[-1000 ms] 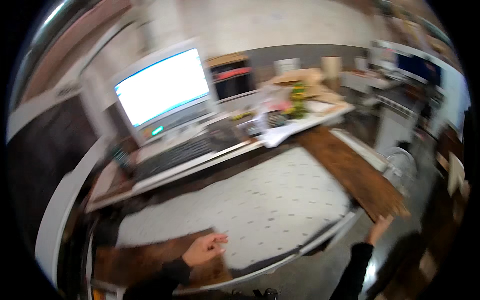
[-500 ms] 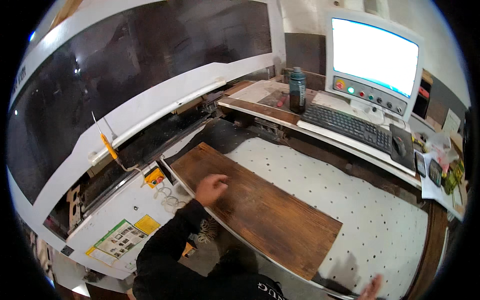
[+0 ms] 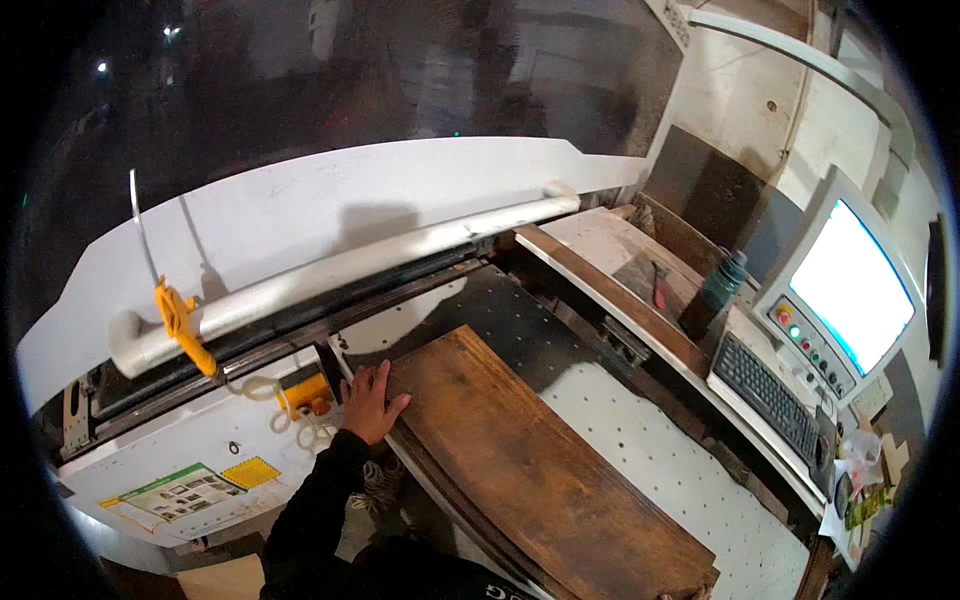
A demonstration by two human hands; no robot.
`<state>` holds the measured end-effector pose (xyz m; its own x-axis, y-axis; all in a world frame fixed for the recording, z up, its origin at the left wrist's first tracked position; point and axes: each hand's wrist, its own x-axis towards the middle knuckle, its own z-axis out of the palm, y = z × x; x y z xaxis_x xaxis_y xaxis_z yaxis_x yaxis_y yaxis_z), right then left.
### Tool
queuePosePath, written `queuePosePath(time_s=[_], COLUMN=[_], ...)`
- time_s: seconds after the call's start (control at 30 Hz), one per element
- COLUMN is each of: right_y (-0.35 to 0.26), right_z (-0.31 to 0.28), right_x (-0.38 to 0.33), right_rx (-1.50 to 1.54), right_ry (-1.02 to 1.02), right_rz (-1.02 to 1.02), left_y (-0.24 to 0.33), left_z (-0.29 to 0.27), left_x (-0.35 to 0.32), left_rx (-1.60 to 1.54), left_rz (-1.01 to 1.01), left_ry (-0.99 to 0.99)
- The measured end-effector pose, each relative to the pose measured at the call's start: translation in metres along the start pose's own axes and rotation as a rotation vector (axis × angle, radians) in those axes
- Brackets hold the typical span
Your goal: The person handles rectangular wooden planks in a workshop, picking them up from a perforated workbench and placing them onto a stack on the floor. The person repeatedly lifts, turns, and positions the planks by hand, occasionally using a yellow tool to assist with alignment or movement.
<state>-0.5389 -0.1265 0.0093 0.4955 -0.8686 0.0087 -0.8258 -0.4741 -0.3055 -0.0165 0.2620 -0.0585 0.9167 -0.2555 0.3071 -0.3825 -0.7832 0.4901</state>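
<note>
A long brown wooden board (image 3: 540,460) lies flat along the near side of a white perforated table (image 3: 610,410). My left hand (image 3: 370,405) is at the board's left end, fingers spread, on the table edge and touching or very close to the board's corner. Of my right hand (image 3: 692,594), only the fingertips show at the lower edge, by the board's right end. Whether they grip the board is hidden.
A large white machine cover (image 3: 350,180) rises behind the table. A yellow air blow gun (image 3: 180,325) hangs at left. Rightward stand a bottle (image 3: 712,295), keyboard (image 3: 768,400) and monitor (image 3: 850,290). A white panel (image 3: 190,450) adjoins the table's left end.
My left hand has moved from over the board to its left end, fingers now spread. My right hand has come to the board's right end. The board sits farther from the table's left corner. The view has turned.
</note>
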Motion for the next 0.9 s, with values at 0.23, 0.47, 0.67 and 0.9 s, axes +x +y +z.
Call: queuePosePath(time_s=[0.23,0.47,0.67,0.9], right_y=[-0.146,-0.2,-0.27,-0.302], right_z=[0.049,0.112,0.146,0.152], right_x=[0.068,0.182,0.226,0.247], right_rx=[-0.279,0.415,0.135,0.121], right_ry=[0.02,-0.05,-0.077,-0.146], right_rz=[0.169,-0.095,-0.029,-0.065], left_y=[-0.07,-0.072,-0.016,0.005], left_z=[0.008,0.058,0.089,0.11], left_x=[0.145,0.261,0.223,0.24], left_rx=[0.033,-0.165,0.164,0.259], left_rz=[-0.026,-0.166,-0.125,0.043], left_ry=[0.016,-0.029,-0.211,-0.215])
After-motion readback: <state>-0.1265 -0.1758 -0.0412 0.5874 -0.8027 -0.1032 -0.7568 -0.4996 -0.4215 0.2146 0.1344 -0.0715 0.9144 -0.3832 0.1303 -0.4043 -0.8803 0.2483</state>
